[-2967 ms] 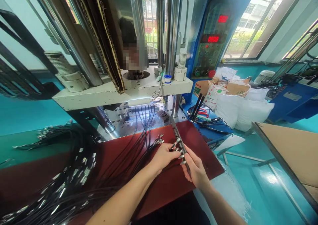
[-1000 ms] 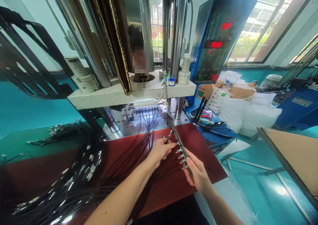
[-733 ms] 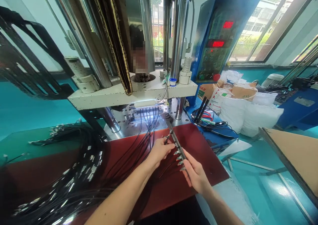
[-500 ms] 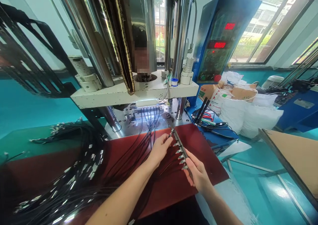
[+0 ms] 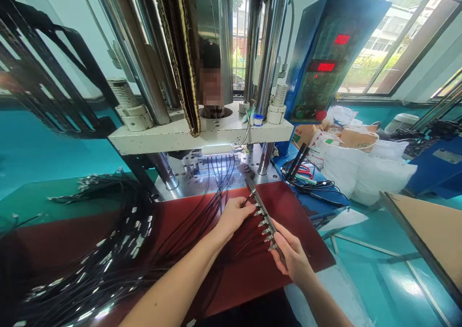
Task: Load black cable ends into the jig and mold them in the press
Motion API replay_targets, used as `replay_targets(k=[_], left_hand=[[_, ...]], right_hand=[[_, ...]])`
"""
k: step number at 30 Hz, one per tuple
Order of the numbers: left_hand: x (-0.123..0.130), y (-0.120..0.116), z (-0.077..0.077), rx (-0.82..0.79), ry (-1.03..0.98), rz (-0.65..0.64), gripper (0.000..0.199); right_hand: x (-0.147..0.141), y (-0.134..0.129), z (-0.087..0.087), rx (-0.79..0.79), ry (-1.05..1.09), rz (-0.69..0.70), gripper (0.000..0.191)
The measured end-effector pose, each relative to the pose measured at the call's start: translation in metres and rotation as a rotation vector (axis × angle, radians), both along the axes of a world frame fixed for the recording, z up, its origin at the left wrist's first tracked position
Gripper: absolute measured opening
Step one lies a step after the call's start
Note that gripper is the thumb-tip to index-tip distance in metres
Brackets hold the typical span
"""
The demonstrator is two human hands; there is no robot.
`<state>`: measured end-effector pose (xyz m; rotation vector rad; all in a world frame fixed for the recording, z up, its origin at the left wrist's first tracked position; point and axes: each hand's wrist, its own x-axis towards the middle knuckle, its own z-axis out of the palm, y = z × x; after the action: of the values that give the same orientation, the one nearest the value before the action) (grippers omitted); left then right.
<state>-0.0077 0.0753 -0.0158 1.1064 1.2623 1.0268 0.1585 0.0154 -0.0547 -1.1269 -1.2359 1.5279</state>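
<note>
My right hand (image 5: pixel 288 250) is wrapped round the near end of a dark metal bar (image 5: pixel 266 217), which carries several small silver connectors along its left side. The fingers of my left hand (image 5: pixel 236 215) pinch a black cable (image 5: pixel 247 200) beside the bar's upper part. The far end of the bar reaches towards a flat metal plate (image 5: pixel 246 170) at the press bed. Black cables (image 5: pixel 216 187) run from a lit mould (image 5: pixel 216 165) under the press down over the dark red table (image 5: pixel 306 240). Part of the bar is hidden by my right fingers.
A big bundle of black cables (image 5: pixel 126 231) lies at the left. The press's white plate (image 5: pixel 224 137) spans above the mould. Red scissors (image 5: pixel 306 171) and coiled cables rest on a blue surface at right, near a blue control box (image 5: pixel 325 57) and white sacks (image 5: pixel 378 173).
The view has shifted slightly, moving the scene a little to the right. My left fingertips have moved closer against the bar's upper part. My right hand still holds the bar.
</note>
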Motion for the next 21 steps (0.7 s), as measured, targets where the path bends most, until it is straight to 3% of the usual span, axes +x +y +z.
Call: replay_targets(k=[6, 10, 16, 21], left_hand=[[-0.003, 0.004, -0.007, 0.088, 0.054, -0.02, 0.026], [-0.011, 0.009, 0.001, 0.189, 0.194, -0.065, 0.031], [-0.029, 0.011, 0.013, 0.345, 0.527, 0.127, 0.02], [-0.023, 0.005, 0.01, 0.299, 0.495, -0.134, 0.025]], right_hand=[[-0.005, 0.0, 0.004, 0.049, -0.057, 0.033, 0.061], [-0.003, -0.001, 0.001, 0.009, -0.018, -0.005, 0.058], [0.001, -0.001, -0.005, -0.041, 0.098, -0.08, 0.06], [0.003, 0.0, -0.007, -0.051, 0.113, -0.03, 0.064]])
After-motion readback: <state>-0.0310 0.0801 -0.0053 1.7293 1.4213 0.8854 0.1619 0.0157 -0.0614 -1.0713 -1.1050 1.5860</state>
